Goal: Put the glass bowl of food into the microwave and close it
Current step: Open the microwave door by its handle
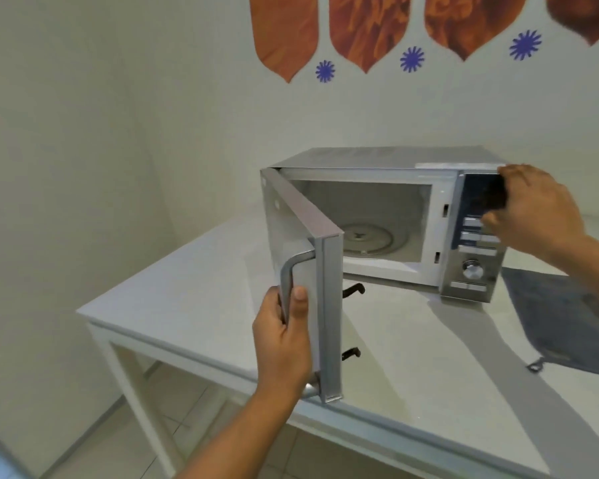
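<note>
1. The left hand point(284, 340) has its grip wrapped around the door handle point(287, 281), holding the microwave point(377, 160) door wide open.
2. The right hand point(533, 209) presses flat on the control panel point(471, 243), grasping nothing, likely bracing the oven on the tabletop point(194, 305).
3. The turntable point(367, 236) sits bare; the glass bowl is out of view.
</note>
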A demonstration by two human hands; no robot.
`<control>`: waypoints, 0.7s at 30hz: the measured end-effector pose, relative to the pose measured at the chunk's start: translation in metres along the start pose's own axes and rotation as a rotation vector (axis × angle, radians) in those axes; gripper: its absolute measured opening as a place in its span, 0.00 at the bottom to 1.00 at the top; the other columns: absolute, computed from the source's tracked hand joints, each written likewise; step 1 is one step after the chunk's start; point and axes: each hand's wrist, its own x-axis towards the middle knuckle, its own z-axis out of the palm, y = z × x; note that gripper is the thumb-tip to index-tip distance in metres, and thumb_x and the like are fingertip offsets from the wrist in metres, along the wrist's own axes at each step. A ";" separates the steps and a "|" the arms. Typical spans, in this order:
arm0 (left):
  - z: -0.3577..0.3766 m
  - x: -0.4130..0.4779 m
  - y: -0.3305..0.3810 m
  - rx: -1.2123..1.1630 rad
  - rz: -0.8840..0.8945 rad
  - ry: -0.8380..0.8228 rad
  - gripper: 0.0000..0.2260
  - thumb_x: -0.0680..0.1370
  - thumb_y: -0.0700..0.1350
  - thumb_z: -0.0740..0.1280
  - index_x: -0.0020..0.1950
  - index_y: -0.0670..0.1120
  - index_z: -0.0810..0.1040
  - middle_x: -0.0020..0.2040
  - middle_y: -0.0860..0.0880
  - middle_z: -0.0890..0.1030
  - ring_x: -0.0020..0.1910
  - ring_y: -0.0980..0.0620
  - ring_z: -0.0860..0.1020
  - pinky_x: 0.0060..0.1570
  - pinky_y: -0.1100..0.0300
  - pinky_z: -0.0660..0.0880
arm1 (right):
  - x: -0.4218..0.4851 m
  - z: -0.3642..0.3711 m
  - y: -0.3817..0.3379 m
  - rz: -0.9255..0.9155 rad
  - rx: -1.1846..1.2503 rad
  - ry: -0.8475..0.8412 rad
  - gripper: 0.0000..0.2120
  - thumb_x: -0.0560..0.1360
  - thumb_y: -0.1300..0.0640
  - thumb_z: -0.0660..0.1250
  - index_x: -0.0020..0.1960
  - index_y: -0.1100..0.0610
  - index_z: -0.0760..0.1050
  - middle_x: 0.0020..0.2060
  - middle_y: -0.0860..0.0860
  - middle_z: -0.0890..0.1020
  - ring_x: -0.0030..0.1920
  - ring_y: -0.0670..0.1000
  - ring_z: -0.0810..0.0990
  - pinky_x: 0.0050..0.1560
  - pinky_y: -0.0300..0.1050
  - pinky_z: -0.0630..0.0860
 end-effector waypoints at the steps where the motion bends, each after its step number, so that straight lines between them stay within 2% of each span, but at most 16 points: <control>1: -0.015 0.001 -0.003 0.011 0.012 0.024 0.25 0.71 0.75 0.56 0.35 0.54 0.67 0.30 0.45 0.68 0.28 0.49 0.68 0.27 0.44 0.70 | 0.001 -0.001 -0.002 0.014 -0.019 -0.003 0.33 0.64 0.49 0.71 0.64 0.59 0.66 0.60 0.63 0.76 0.60 0.64 0.74 0.59 0.62 0.74; 6: -0.069 0.006 -0.015 0.006 0.044 0.075 0.26 0.75 0.72 0.53 0.41 0.50 0.70 0.29 0.53 0.70 0.28 0.55 0.68 0.27 0.57 0.69 | 0.007 0.005 -0.001 0.074 -0.097 -0.063 0.36 0.61 0.39 0.65 0.62 0.57 0.66 0.58 0.63 0.77 0.57 0.66 0.75 0.58 0.63 0.74; 9: -0.090 0.007 -0.019 -0.009 0.034 0.089 0.25 0.76 0.70 0.52 0.45 0.50 0.73 0.33 0.53 0.75 0.32 0.55 0.74 0.32 0.62 0.74 | 0.010 0.002 -0.012 0.120 -0.114 -0.114 0.38 0.61 0.42 0.72 0.64 0.57 0.65 0.59 0.62 0.76 0.58 0.65 0.74 0.58 0.64 0.74; 11: -0.100 0.009 -0.020 0.019 0.041 0.095 0.25 0.76 0.71 0.50 0.47 0.51 0.73 0.37 0.56 0.77 0.36 0.57 0.76 0.35 0.65 0.74 | 0.003 -0.002 -0.021 0.129 -0.117 -0.128 0.42 0.61 0.46 0.76 0.69 0.58 0.62 0.65 0.62 0.72 0.64 0.64 0.70 0.61 0.64 0.72; 13: -0.104 0.009 -0.022 0.073 0.088 0.114 0.26 0.77 0.71 0.49 0.51 0.50 0.71 0.40 0.59 0.76 0.40 0.58 0.76 0.37 0.62 0.72 | -0.010 -0.006 -0.029 0.154 -0.093 -0.127 0.45 0.64 0.48 0.77 0.73 0.59 0.59 0.71 0.61 0.68 0.69 0.63 0.66 0.65 0.64 0.68; 14: -0.103 0.007 -0.021 0.104 0.131 0.130 0.25 0.77 0.70 0.50 0.55 0.50 0.70 0.44 0.59 0.75 0.43 0.58 0.75 0.40 0.57 0.73 | -0.018 -0.008 -0.031 0.185 -0.063 -0.120 0.44 0.65 0.49 0.76 0.74 0.59 0.58 0.73 0.60 0.65 0.71 0.62 0.64 0.67 0.63 0.66; 16: -0.100 0.005 -0.016 0.209 0.297 0.198 0.26 0.79 0.64 0.54 0.66 0.45 0.65 0.58 0.46 0.71 0.58 0.48 0.72 0.56 0.44 0.72 | -0.037 -0.004 -0.040 0.198 -0.005 -0.104 0.42 0.68 0.51 0.74 0.75 0.60 0.58 0.74 0.60 0.64 0.73 0.61 0.62 0.70 0.62 0.63; 18: -0.089 -0.001 -0.008 0.274 0.533 0.235 0.30 0.80 0.58 0.58 0.71 0.37 0.61 0.66 0.33 0.63 0.71 0.36 0.61 0.70 0.38 0.60 | -0.062 0.003 -0.048 0.153 0.023 -0.136 0.41 0.69 0.51 0.74 0.75 0.58 0.58 0.75 0.59 0.62 0.74 0.61 0.61 0.71 0.61 0.61; 19: -0.081 -0.003 -0.004 0.276 0.647 0.220 0.30 0.79 0.57 0.59 0.72 0.37 0.60 0.68 0.32 0.61 0.74 0.36 0.57 0.72 0.38 0.56 | -0.077 0.007 -0.051 0.119 0.022 -0.161 0.41 0.69 0.50 0.73 0.75 0.57 0.57 0.76 0.58 0.62 0.74 0.60 0.61 0.71 0.61 0.62; 21: -0.059 -0.012 0.002 0.277 0.840 0.109 0.29 0.77 0.56 0.63 0.71 0.41 0.62 0.72 0.36 0.62 0.76 0.38 0.56 0.72 0.40 0.55 | -0.108 0.014 -0.053 0.067 0.018 -0.219 0.40 0.70 0.47 0.72 0.75 0.53 0.57 0.76 0.56 0.61 0.74 0.59 0.61 0.70 0.60 0.63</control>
